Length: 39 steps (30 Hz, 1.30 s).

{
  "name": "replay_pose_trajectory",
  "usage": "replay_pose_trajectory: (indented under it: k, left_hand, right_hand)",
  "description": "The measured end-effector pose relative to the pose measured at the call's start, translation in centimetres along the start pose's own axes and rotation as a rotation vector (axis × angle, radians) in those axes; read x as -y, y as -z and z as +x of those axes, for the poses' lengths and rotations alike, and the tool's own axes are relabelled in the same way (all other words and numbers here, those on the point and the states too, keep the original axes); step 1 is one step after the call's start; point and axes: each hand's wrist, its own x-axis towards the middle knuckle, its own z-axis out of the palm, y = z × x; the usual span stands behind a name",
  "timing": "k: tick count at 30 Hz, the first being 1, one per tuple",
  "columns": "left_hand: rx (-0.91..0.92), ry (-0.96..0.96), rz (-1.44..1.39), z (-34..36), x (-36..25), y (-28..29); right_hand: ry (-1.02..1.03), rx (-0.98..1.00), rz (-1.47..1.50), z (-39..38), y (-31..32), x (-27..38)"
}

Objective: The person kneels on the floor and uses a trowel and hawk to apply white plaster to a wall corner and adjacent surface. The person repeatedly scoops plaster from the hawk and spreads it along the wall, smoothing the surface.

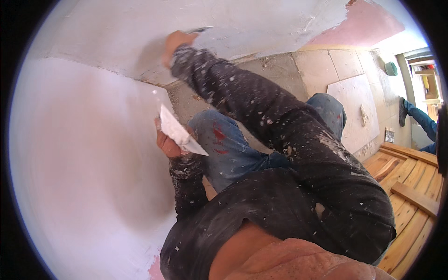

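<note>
My right arm reaches across to the far wall (116,28), which is coated in whitish plaster. At its end, my right hand (175,46) is closed on a thin-bladed plastering tool (199,30), seen nearly edge-on against that wall. Low in front of the left wall (88,140), my left hand (167,143) grips a flat white plaster board (163,116) from beneath. A lump of wet white plaster (175,132) lies along it. The fingers under the board are partly hidden.
My bent knees in paint-stained jeans (221,135) are close to the wall corner. A loose pale panel (354,105) lies on the dusty tiled floor (319,70). Slatted wood (410,182) stands at right. Beyond it shows another person's leg (420,119), near a green container (391,68).
</note>
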Motion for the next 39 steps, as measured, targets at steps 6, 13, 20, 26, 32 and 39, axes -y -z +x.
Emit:
replay_pose_trajectory:
  k: [6,13,20,26,32,39]
  left_hand:
    - [-0.019,-0.075,0.135,-1.3,-3.3,-0.9]
    - [-0.618,-0.333,0.214,-0.7,-2.9,-2.3]
    - [-0.54,-0.327,0.238,-1.0,-3.0,-1.8]
    - [-0.414,-0.336,0.201,-1.5,-4.1,-1.9]
    - [-0.609,-0.404,0.229,-1.0,-3.7,-1.4]
    - [-0.48,-0.408,0.276,-0.6,-4.2,4.9]
  right_hand:
    - [-0.018,-0.242,0.507,-1.9,-10.8,1.3]
    - [-0.339,0.168,-0.149,-3.1,-17.0,-24.4]
    - [0.012,-0.432,-0.013,-1.0,-7.8,-10.0]
    - [0.06,-0.046,0.335,-4.4,-15.0,-9.4]
    - [0.065,0.089,0.185,1.9,-9.8,-8.3]
    - [0.446,-0.152,1.039,-12.1,6.5,-1.5]
